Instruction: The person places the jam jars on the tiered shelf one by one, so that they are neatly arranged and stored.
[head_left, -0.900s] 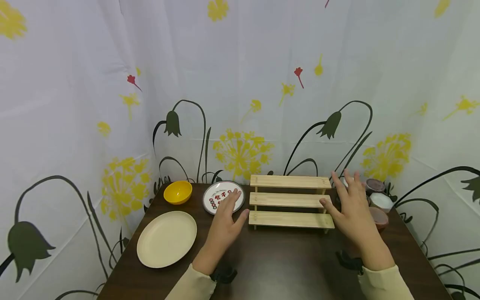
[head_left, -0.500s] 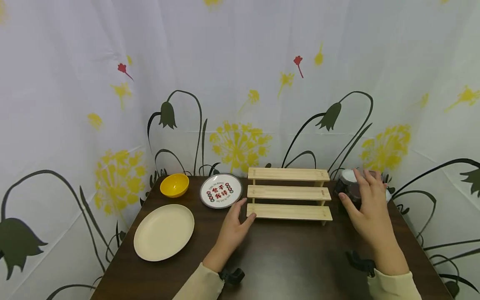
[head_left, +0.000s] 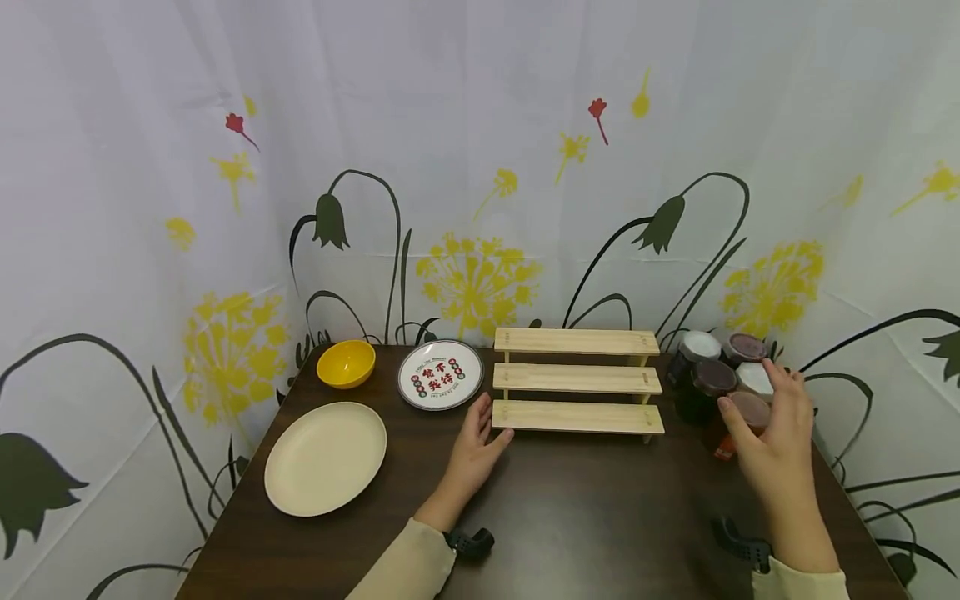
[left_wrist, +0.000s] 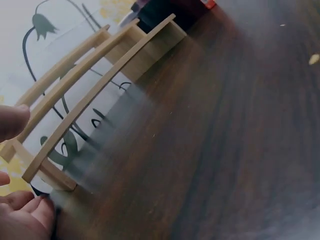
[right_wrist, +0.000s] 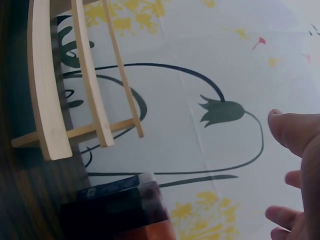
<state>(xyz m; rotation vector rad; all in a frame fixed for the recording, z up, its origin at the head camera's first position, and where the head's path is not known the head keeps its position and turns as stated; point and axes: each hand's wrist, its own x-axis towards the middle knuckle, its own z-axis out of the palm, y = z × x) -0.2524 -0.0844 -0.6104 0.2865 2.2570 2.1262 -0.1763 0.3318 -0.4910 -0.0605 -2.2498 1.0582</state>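
- Flowered cloth (head_left: 465, 150) hangs behind dark table (head_left: 577, 517)
- Head: wooden rack (head_left: 577, 379) at far edge, jars (head_left: 711, 379) near far right corner; right hand (head_left: 780, 450) has moved toward right edge, so jars seem reachable
- Left wrist: left hand (left_wrist: 22, 217), fingers relaxed, empty, beside rack
- Right wrist: this hand half spread, holding nothing

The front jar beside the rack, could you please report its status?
Left hand at left end of rack, contact unclear. Right hand spread at front jar, touch unclear. Other jars crowded close behind.

Hands (head_left: 472, 454) (head_left: 783, 454) now farther right, beside rack (head_left: 577, 378) and jars (head_left: 712, 377)
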